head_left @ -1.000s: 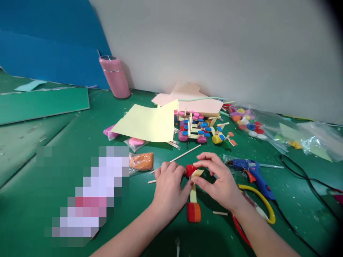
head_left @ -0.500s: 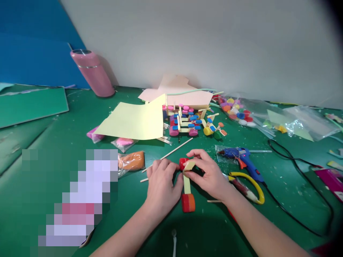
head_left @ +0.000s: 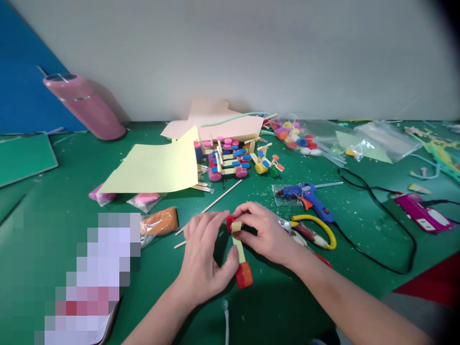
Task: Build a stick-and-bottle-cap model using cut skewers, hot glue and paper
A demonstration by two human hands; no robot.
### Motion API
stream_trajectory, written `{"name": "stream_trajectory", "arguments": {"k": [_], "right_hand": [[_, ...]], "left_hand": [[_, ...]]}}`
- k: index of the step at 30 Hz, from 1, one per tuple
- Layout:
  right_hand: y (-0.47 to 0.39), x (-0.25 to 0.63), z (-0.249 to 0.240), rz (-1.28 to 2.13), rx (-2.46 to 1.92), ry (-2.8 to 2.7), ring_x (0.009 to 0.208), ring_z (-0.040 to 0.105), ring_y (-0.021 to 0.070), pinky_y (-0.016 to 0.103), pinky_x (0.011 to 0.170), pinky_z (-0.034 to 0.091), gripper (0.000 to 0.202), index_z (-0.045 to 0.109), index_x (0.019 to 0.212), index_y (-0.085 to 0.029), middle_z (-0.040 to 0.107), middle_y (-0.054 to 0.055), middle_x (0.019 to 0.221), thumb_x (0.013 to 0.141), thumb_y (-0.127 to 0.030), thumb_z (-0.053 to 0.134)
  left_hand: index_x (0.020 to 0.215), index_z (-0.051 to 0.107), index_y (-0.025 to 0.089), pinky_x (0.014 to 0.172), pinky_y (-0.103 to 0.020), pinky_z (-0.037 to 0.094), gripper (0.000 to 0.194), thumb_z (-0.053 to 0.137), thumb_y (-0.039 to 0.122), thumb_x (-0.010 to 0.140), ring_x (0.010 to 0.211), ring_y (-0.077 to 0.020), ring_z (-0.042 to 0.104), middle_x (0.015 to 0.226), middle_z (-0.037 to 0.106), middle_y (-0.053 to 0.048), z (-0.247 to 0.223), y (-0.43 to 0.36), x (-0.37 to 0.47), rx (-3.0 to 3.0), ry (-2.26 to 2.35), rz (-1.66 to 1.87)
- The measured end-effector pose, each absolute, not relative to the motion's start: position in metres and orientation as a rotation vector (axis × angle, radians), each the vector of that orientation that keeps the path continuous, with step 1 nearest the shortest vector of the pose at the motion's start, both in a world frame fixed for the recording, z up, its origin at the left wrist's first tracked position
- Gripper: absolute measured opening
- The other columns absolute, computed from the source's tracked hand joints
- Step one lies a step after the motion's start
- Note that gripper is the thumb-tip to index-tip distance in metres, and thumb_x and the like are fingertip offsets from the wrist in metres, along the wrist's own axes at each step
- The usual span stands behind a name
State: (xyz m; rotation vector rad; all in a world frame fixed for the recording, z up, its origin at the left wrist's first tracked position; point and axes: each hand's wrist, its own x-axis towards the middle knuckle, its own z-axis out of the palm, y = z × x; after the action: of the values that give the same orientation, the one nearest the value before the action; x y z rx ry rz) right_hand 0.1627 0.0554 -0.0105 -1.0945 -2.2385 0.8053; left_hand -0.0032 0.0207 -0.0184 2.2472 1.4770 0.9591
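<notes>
On the green table lies a small craft piece: a pale yellow strip (head_left: 239,250) with a red bottle cap (head_left: 230,223) at its far end and a red-and-orange pair of caps (head_left: 244,275) at the near end. My right hand (head_left: 264,235) pinches a short pale yellow stick piece (head_left: 236,227) over the strip by the far cap. My left hand (head_left: 206,258) is spread along the left side, its index fingertip at the red cap and its thumb beside the strip. What lies under the right fingers is hidden.
A blue glue gun (head_left: 305,195) with a black cord, yellow-handled pliers or scissors (head_left: 332,235) and a purple box (head_left: 424,213) are at right. Behind stand finished cap-wheeled pieces (head_left: 230,163), yellow paper (head_left: 151,167) and a pink tumbler (head_left: 88,108). Wrapped orange clay (head_left: 161,220) lies left.
My left hand has opened wider, its thumb moving away from the index finger toward the near caps. The right hand keeps its pinch. The whole view has shifted to the right.
</notes>
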Motion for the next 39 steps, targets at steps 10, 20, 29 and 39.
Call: {"name": "stream_trajectory", "arguments": {"k": [10, 20, 29, 39], "right_hand": [[0.031, 0.161, -0.013, 0.893, -1.104, -2.134, 0.095, 0.053, 0.0162, 0.029, 0.085, 0.044, 0.025, 0.059, 0.091, -0.019, 0.052, 0.005, 0.101, 0.073, -0.002, 0.054], [-0.004, 0.237, -0.012, 0.505, -1.575, -1.940, 0.091, 0.054, 0.0207, 0.035, 0.078, 0.048, 0.024, 0.050, 0.102, -0.022, 0.053, 0.008, 0.104, 0.078, -0.018, 0.053], [-0.016, 0.283, -0.021, 0.320, -2.019, -2.203, 0.108, 0.047, 0.0281, 0.041, 0.091, 0.041, 0.052, 0.041, 0.118, -0.010, 0.047, 0.015, 0.117, 0.068, -0.019, 0.051], [0.012, 0.279, -0.006, 0.350, -2.111, -2.306, 0.081, 0.057, 0.0239, 0.035, 0.068, 0.045, 0.025, 0.052, 0.092, -0.018, 0.058, 0.007, 0.087, 0.069, -0.029, 0.050]], "left_hand": [[0.103, 0.051, 0.018, 0.079, -0.037, 0.041, 0.025, 0.053, 0.017, 0.078, 0.091, -0.0211, 0.053, 0.098, 0.058, -0.008, -0.026, 0.017, -0.001, 2.248, 1.390, 0.945], [0.085, 0.063, 0.018, 0.080, -0.038, 0.046, 0.010, 0.054, 0.017, 0.080, 0.093, -0.0213, 0.057, 0.101, 0.061, -0.009, -0.031, 0.020, 0.001, 2.055, 1.312, 0.959], [0.084, 0.066, 0.018, 0.081, -0.039, 0.046, 0.011, 0.058, 0.015, 0.077, 0.095, -0.0222, 0.057, 0.102, 0.063, -0.010, -0.034, 0.021, -0.001, 2.077, 1.216, 0.958], [0.083, 0.067, 0.019, 0.083, -0.038, 0.044, 0.013, 0.055, 0.017, 0.080, 0.097, -0.0218, 0.055, 0.101, 0.063, -0.009, -0.030, 0.021, 0.002, 2.034, 1.180, 0.929]]}}
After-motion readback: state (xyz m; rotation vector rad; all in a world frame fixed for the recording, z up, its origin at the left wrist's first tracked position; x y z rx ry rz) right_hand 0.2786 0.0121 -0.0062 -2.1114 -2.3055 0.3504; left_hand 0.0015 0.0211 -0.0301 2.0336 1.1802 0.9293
